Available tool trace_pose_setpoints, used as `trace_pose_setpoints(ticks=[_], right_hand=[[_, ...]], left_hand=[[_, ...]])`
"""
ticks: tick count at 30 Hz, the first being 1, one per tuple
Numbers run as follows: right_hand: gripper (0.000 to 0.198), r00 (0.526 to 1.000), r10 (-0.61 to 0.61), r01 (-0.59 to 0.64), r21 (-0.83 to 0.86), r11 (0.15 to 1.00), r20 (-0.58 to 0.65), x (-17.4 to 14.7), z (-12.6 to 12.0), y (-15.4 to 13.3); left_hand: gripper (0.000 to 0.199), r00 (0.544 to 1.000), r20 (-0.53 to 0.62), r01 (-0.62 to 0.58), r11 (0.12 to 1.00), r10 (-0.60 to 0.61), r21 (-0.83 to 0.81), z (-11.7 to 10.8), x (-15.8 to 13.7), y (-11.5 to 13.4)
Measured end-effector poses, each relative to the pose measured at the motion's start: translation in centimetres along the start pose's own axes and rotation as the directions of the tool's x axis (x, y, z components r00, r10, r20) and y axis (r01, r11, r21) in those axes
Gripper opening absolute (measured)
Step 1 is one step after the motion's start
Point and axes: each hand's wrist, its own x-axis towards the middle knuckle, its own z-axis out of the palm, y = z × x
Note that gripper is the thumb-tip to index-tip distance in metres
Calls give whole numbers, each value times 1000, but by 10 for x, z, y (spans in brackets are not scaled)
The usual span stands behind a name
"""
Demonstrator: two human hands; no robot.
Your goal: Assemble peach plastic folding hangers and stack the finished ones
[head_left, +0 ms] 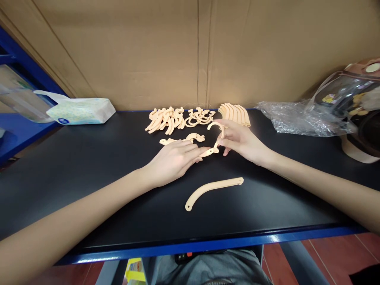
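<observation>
My right hand (239,139) pinches a beige curved hook piece (222,132), apparently plastic, between thumb and fingers. The hook's lower end touches a flat beige strip with holes (208,152). The fingers of my left hand (175,161) are pressed together over that strip, hiding much of it. Just behind the left fingers lie a short S-shaped beige piece (196,137) and another beige piece (165,141), partly covered by the hand. In front of both hands a long bent beige bar (212,189) with a hole near each end rests on the black table.
At the back of the black table (124,213) are a heap of curved pieces (166,119), a pile of hooks (199,117) and a row of bars (234,114). A tissue pack (86,111) stands left; a clear plastic bag (305,118) and a bottle (365,107) are right.
</observation>
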Motion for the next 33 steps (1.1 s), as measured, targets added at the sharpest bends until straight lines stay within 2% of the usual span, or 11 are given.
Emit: trace_pose_setpoints(ticks=[9,26,33], right_hand=[[62,1000,21,-21,10,1000,-21,0,4,-2],[61,994,86,-84,47,995,-63,-2,7,-1],[60,995,83,-83,14,996,-49,-3,7,-4]], left_hand=[[35,1000,-4,-20,998,21,63,-1,1,1],[31,999,28,48,998,-47,-37,-2,0,3],[35,1000,19,10,1000,-11,18,-3,1,3]])
